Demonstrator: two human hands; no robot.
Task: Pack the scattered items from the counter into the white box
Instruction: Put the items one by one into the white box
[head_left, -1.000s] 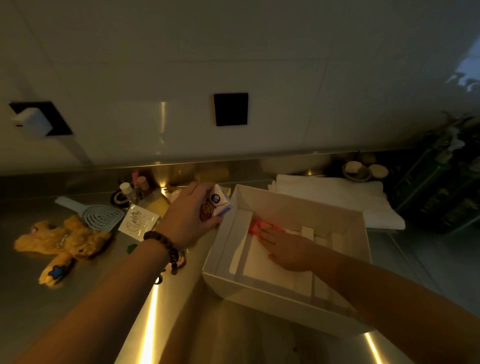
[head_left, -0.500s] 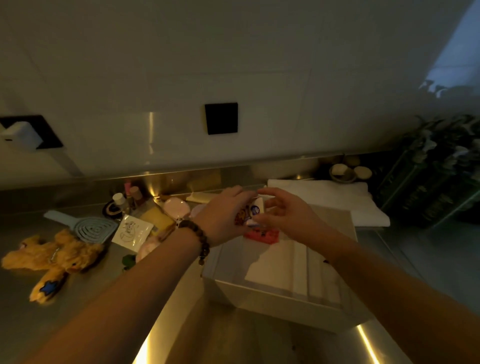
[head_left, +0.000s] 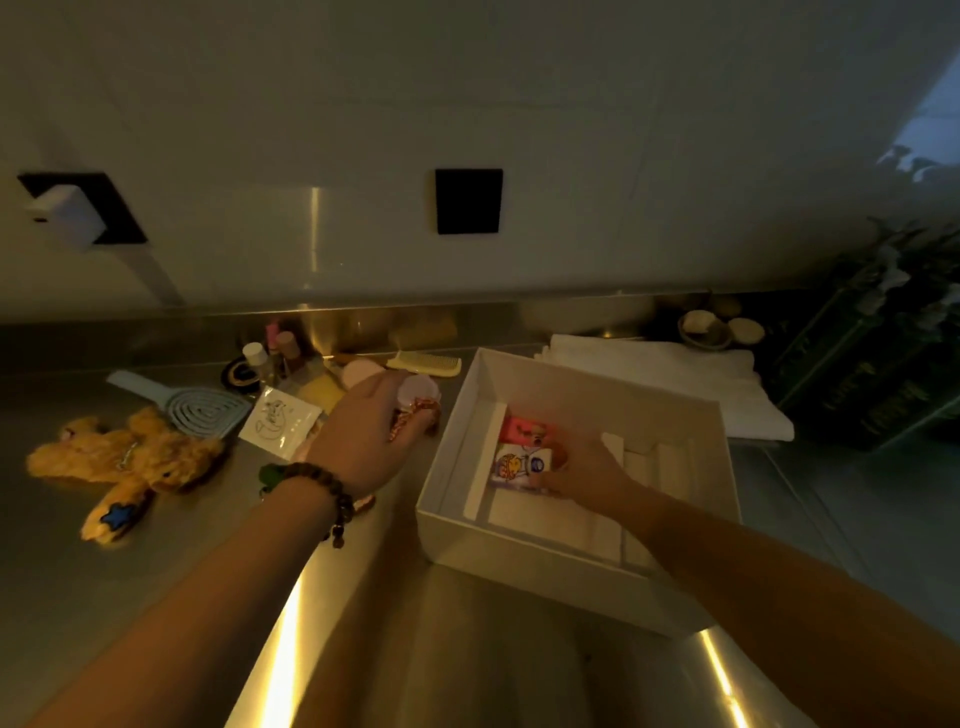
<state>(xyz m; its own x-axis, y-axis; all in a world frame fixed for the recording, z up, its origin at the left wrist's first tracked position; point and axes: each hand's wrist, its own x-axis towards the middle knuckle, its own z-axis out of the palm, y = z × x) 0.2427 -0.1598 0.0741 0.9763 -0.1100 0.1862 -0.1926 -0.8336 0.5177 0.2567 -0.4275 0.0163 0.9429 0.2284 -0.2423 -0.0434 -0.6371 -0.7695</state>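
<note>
right hand (head_left: 587, 475) on cartoon-printed packet (head_left: 519, 465) | white box (head_left: 519, 540) | print unreadable

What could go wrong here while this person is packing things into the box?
The light is dim, so small items such as the little bottles at the back could be missed or knocked over. The left hand reaches among crowded items near the pink round pads and may nudge neighbours away. The right hand is setting a cartoon-printed packet into the white box; it may lie crooked over the red packet beside it.
</note>
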